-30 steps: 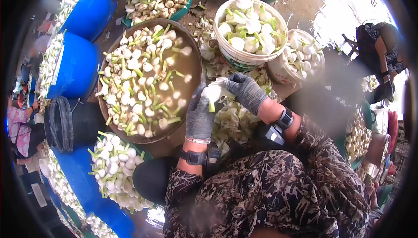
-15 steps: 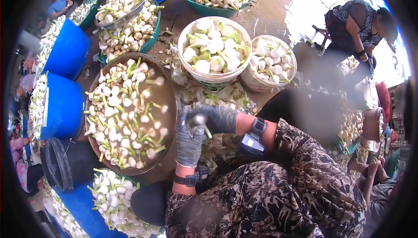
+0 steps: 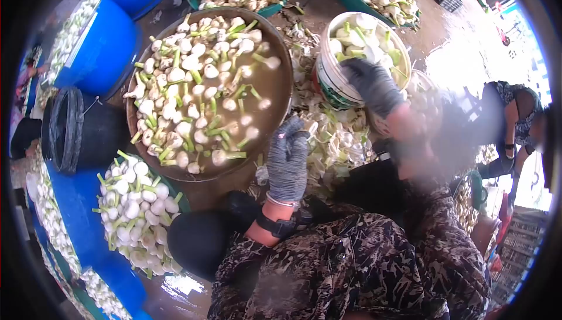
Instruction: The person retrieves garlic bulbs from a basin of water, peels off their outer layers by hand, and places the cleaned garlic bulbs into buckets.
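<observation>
My left hand [image 3: 288, 165], in a grey glove, is raised beside the right rim of a wide round tub [image 3: 285, 109]. Its fingers are loosely bent and apart, with nothing visible in them. Whole garlic bulbs [image 3: 190, 62] with green stems lie in the tub's brown water. My right hand [image 3: 374, 89], also gloved, reaches over the near rim of a white bucket [image 3: 333, 83]. Its fingers are stretched towards the peeled garlic [image 3: 366, 39] inside, and I see no bulb in its grasp. The right forearm is partly blurred by a smudge.
Peeled skins [image 3: 333, 138] litter the floor between tub and bucket. A basin of cleaned garlic [image 3: 137, 209] stands at near left, beside a black bucket [image 3: 88, 132]. Blue tubs [image 3: 105, 45] line the left. Another person [image 3: 515, 112] bends at far right.
My right hand has left my left hand and moved up and right to the white bucket. The bulb between both hands is no longer seen there. The view has shifted.
</observation>
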{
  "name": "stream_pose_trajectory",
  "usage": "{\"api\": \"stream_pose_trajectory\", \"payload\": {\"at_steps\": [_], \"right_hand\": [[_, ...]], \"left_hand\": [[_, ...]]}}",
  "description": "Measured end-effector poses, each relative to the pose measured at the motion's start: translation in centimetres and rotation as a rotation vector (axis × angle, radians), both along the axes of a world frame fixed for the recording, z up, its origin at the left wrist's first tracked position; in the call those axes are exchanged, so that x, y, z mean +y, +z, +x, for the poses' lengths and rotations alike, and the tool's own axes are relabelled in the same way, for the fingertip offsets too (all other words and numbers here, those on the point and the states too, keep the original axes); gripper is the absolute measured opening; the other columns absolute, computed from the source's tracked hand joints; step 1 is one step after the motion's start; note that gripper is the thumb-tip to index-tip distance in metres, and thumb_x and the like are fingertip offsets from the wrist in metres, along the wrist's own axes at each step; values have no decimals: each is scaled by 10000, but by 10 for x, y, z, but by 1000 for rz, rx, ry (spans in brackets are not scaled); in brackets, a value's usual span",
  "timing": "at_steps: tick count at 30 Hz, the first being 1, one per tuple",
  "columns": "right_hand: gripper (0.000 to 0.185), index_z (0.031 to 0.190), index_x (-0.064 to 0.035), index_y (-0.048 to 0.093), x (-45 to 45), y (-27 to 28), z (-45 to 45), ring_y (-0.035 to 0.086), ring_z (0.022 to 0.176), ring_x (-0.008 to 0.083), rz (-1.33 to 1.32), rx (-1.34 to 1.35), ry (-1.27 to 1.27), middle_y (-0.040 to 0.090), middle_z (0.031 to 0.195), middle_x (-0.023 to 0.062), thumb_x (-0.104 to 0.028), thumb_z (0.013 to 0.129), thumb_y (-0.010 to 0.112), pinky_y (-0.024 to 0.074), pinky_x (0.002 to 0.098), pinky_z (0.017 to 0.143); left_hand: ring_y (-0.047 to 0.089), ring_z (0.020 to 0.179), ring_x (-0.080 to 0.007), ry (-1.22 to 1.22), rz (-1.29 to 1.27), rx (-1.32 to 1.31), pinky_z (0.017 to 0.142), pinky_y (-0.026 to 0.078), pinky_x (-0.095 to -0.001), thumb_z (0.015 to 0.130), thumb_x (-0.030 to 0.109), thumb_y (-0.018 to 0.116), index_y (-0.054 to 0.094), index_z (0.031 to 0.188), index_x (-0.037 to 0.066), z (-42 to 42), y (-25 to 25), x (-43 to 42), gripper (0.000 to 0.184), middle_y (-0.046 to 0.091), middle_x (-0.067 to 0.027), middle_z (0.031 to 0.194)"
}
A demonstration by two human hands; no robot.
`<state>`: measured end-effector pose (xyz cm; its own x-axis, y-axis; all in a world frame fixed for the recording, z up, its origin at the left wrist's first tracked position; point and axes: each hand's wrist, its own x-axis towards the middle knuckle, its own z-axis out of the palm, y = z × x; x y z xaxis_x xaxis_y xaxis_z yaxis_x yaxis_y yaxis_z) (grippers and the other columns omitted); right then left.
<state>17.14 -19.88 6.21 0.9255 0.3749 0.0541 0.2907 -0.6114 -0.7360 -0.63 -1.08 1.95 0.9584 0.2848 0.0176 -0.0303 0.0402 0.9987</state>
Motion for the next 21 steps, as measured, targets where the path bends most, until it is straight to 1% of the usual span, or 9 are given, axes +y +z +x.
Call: {"api": "stream_pose_trajectory", "payload": {"at_steps": [7,10,13,15,16,17,18,20,21], "right_hand": [[520,1305,-322,569,172,-132,-4,427,1303,363,-728,-125,508,466,1405,112,-362,792,642,377,505,1038],[402,1225,-141,615,193,-153,8,610,1078,353,-785,41,670,648,1151,174,-189,833,538,477,433,933],[395,1254,-133,592,195,-151,12,577,1155,337,-616,141,538,621,1230,157,-218,868,567,442,426,997],[388,1276,-82,559,189,-185,31,658,1023,296,-527,-50,646,659,1140,170,-232,918,569,519,411,879],[408,1277,-50,547,187,-156,21,673,941,253,-211,295,493,666,1088,157,-266,932,573,541,383,803],[438,1278,-18,534,176,-120,2,688,858,211,101,632,292,672,1036,144,-300,946,577,563,356,726],[450,1239,24,547,174,-77,-19,650,726,136,212,576,272,662,935,96,-322,954,588,543,294,609],[429,1202,16,579,157,-35,-44,617,657,120,223,485,328,663,926,67,-326,945,611,525,281,600],[425,1200,15,581,148,-33,-53,618,690,99,295,494,366,662,923,53,-316,937,629,529,270,621]], "left_hand": [[585,1050,-162,109,-239,181,960,458,-300,971,77,530,556,1208,-3,2,32,29,251,610,-98,1179],[578,1061,-154,162,-303,157,968,455,-298,970,86,542,566,1208,3,-4,18,42,253,606,-97,1175],[568,1091,-135,224,-306,6,988,446,-291,977,81,525,567,1219,11,-1,-28,45,255,583,-83,1210],[552,1130,-138,345,-380,-14,1007,434,-292,981,82,516,549,1241,10,5,-35,56,271,568,-84,1233],[536,1169,-141,426,-503,10,1027,423,-293,985,84,507,530,1262,9,6,-41,50,288,553,-85,1256],[498,1208,-142,405,-206,62,1048,400,-295,984,99,514,481,1311,11,3,-51,56,340,522,-91,1297],[460,1246,-144,404,91,113,1069,377,-296,983,114,521,432,1360,12,1,-63,62,400,491,-97,1337],[484,1215,-169,408,-511,183,1037,399,-292,996,196,512,398,1410,19,-2,-7,66,464,480,-129,1349],[521,1168,-171,315,-271,220,997,434,-286,1013,222,480,402,1411,24,-8,16,70,451,512,-102,1310]]}}
